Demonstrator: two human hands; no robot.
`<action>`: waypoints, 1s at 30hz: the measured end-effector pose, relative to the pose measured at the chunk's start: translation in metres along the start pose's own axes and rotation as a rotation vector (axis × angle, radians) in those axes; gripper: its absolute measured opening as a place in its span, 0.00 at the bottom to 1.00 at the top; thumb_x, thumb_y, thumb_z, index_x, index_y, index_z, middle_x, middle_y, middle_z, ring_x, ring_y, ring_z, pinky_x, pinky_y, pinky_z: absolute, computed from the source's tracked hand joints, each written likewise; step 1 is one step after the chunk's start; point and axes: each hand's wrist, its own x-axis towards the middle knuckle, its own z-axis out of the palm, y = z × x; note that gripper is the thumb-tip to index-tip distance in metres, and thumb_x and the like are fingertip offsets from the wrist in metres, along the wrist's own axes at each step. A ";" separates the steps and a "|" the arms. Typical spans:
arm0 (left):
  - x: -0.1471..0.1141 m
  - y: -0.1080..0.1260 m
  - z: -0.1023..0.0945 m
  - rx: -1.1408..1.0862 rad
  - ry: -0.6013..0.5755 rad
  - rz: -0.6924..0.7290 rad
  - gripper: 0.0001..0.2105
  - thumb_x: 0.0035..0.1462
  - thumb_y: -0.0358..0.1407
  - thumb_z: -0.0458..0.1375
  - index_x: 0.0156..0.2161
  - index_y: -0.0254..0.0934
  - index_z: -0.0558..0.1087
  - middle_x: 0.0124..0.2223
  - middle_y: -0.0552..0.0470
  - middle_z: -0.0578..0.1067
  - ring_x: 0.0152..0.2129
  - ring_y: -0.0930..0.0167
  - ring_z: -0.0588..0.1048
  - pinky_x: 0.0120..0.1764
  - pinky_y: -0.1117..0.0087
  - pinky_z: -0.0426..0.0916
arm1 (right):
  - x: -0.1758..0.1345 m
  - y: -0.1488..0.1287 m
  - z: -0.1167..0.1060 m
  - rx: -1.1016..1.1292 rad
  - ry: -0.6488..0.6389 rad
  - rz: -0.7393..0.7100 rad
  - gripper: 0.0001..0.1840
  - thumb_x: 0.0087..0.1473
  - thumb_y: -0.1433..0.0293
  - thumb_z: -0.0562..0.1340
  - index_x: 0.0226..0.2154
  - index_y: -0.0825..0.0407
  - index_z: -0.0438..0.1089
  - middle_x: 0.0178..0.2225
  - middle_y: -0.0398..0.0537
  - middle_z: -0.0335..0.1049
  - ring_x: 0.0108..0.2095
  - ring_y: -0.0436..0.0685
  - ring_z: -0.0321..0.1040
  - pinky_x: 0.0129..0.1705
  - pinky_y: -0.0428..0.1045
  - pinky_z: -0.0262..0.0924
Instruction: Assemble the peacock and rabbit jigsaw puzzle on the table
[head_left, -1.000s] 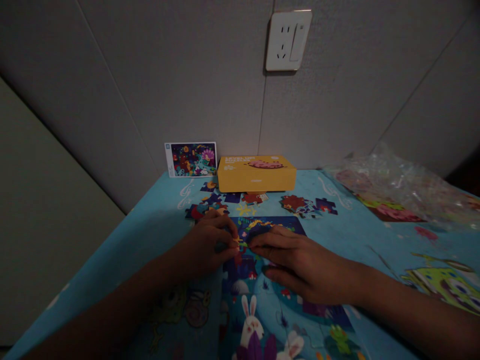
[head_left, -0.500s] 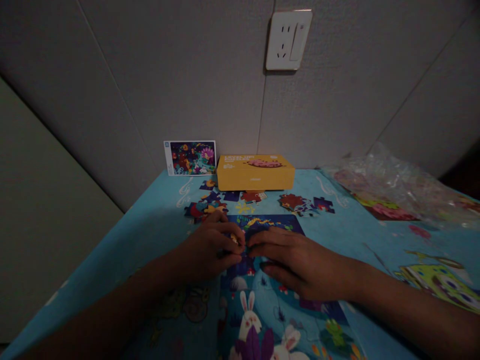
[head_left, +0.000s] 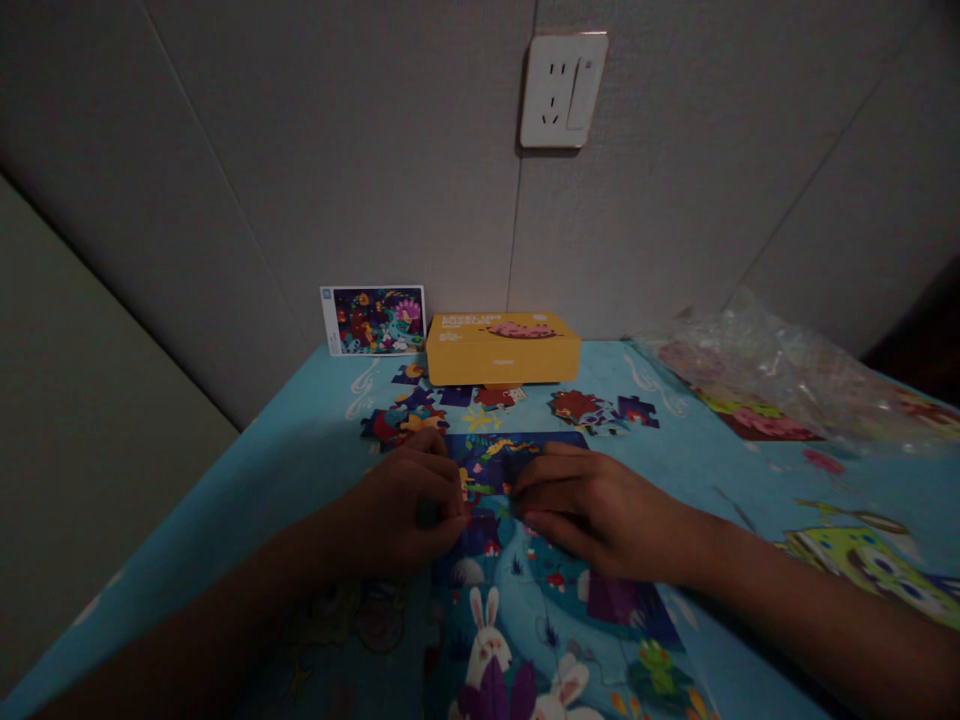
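Yellow box (head_left: 502,360) at centre, loose pieces (head_left: 576,404) before it.
Puzzle (head_left: 551,600) lies under left hand (head_left: 416,505) and right hand (head_left: 604,505); fingers curled, grip I cannot tell.

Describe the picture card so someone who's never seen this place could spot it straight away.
Follow the blue tablecloth to its far edge, by the grey wall, where a yellow box sits. The picture card stands upright just left of that box. Unlike the box and the loose puzzle pieces in front, it's a flat white-bordered rectangle showing a dark, colourful scene.
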 end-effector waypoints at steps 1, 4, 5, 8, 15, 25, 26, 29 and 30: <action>0.000 0.001 0.000 0.003 -0.001 -0.004 0.11 0.56 0.30 0.56 0.23 0.36 0.72 0.28 0.54 0.76 0.29 0.71 0.70 0.51 0.60 0.59 | -0.001 0.001 0.000 -0.013 0.017 0.016 0.13 0.61 0.73 0.55 0.35 0.55 0.75 0.37 0.51 0.73 0.40 0.54 0.68 0.46 0.51 0.62; 0.001 0.000 0.001 0.026 -0.005 -0.031 0.11 0.58 0.31 0.55 0.25 0.37 0.73 0.27 0.54 0.76 0.29 0.70 0.69 0.48 0.61 0.61 | -0.001 0.003 -0.002 -0.062 0.052 0.081 0.16 0.61 0.72 0.54 0.28 0.55 0.74 0.30 0.50 0.73 0.33 0.53 0.68 0.40 0.49 0.62; 0.001 -0.001 0.001 0.040 0.001 -0.050 0.11 0.58 0.32 0.55 0.24 0.37 0.73 0.27 0.54 0.76 0.29 0.71 0.69 0.47 0.62 0.61 | -0.001 0.004 -0.002 -0.083 0.061 0.109 0.18 0.62 0.71 0.53 0.25 0.55 0.73 0.28 0.49 0.72 0.31 0.52 0.68 0.37 0.48 0.61; 0.000 -0.008 0.003 0.109 0.049 -0.133 0.15 0.60 0.34 0.53 0.21 0.37 0.71 0.24 0.54 0.73 0.27 0.71 0.67 0.44 0.63 0.63 | -0.001 0.005 -0.003 -0.125 0.084 0.202 0.23 0.62 0.71 0.52 0.18 0.55 0.69 0.21 0.46 0.67 0.23 0.49 0.62 0.30 0.46 0.55; 0.001 -0.021 0.000 0.231 0.125 -0.287 0.18 0.59 0.36 0.52 0.18 0.38 0.70 0.21 0.52 0.72 0.30 0.67 0.67 0.35 0.65 0.62 | -0.009 0.020 -0.013 -0.250 0.158 0.561 0.21 0.53 0.69 0.55 0.12 0.54 0.60 0.12 0.38 0.48 0.15 0.44 0.42 0.22 0.47 0.38; -0.005 -0.021 -0.023 0.048 -0.168 -0.030 0.05 0.56 0.31 0.61 0.38 0.42 0.76 0.38 0.54 0.77 0.39 0.69 0.70 0.50 0.66 0.59 | -0.016 0.026 -0.018 -0.276 0.082 0.504 0.18 0.52 0.70 0.54 0.13 0.53 0.58 0.14 0.41 0.53 0.17 0.46 0.49 0.24 0.48 0.41; -0.005 -0.022 -0.025 0.039 -0.179 -0.033 0.05 0.56 0.30 0.61 0.38 0.42 0.76 0.39 0.55 0.78 0.39 0.69 0.70 0.50 0.66 0.59 | -0.016 0.027 -0.017 -0.272 0.083 0.500 0.19 0.53 0.69 0.54 0.13 0.53 0.58 0.15 0.41 0.54 0.17 0.46 0.51 0.24 0.48 0.42; -0.006 -0.027 -0.024 0.027 -0.167 -0.016 0.06 0.57 0.28 0.60 0.36 0.42 0.76 0.38 0.56 0.78 0.39 0.69 0.70 0.50 0.68 0.60 | -0.017 0.027 -0.016 -0.270 0.084 0.485 0.19 0.54 0.69 0.54 0.14 0.53 0.59 0.15 0.42 0.56 0.17 0.46 0.52 0.25 0.48 0.43; -0.007 -0.029 -0.022 0.025 -0.152 -0.003 0.06 0.57 0.27 0.60 0.35 0.42 0.76 0.38 0.56 0.78 0.39 0.70 0.70 0.50 0.68 0.60 | -0.017 0.027 -0.016 -0.272 0.080 0.476 0.19 0.54 0.70 0.54 0.14 0.53 0.59 0.15 0.43 0.56 0.17 0.46 0.52 0.25 0.48 0.43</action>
